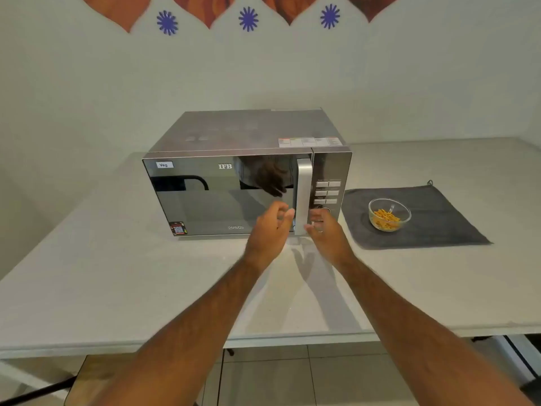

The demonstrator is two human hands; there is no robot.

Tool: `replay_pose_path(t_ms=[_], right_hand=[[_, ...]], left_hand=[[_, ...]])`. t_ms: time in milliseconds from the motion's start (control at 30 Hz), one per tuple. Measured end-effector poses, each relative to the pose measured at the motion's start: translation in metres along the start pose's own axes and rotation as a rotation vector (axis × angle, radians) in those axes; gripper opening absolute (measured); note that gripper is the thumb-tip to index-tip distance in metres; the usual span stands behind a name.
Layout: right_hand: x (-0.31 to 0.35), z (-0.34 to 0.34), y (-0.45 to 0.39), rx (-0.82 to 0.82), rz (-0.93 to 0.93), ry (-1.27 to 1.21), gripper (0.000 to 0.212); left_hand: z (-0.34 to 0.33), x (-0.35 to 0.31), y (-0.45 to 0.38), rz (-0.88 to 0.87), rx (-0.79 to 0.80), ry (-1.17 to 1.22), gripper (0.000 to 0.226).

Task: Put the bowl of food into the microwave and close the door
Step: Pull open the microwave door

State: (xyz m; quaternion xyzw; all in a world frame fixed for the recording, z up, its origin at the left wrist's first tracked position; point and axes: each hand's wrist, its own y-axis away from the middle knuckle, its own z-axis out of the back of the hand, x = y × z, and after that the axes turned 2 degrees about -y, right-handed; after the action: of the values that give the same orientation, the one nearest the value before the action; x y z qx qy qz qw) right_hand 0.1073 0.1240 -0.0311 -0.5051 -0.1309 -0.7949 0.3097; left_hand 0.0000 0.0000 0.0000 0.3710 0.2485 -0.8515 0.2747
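Observation:
A silver microwave with a mirrored door stands on the white counter, its door shut. Its vertical silver handle runs down the door's right side. My left hand hovers just left of the handle's lower end, fingers curled and apart, holding nothing. My right hand is just right of the handle, in front of the control panel, fingers loosely open. A glass bowl with yellow-orange food sits to the right of the microwave on a dark grey cloth.
The white counter reaches left, right and toward me, ending at a front edge below my forearms. A wall stands close behind the microwave. Under the counter edge at lower left, a wooden seat is partly visible.

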Motion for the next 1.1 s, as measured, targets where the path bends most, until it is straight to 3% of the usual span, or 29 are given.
replay_pose_path(t_ms=[200, 400, 600, 1100], right_hand=[[0.007, -0.002, -0.015, 0.048, -0.024, 0.069, 0.031], [0.006, -0.003, -0.023, 0.146, -0.033, 0.107, 0.04], [0.0, -0.004, -0.028, 0.151, -0.008, 0.206, 0.041], [-0.001, -0.002, -0.019, 0.162, 0.022, 0.188, 0.041]], left_hand=[[-0.001, -0.027, -0.035, -0.065, -0.009, 0.081, 0.034], [-0.013, -0.029, -0.05, -0.071, 0.029, 0.088, 0.038], [-0.018, -0.023, -0.059, -0.076, 0.039, 0.039, 0.043], [-0.009, -0.018, -0.052, -0.088, 0.087, 0.057, 0.043]])
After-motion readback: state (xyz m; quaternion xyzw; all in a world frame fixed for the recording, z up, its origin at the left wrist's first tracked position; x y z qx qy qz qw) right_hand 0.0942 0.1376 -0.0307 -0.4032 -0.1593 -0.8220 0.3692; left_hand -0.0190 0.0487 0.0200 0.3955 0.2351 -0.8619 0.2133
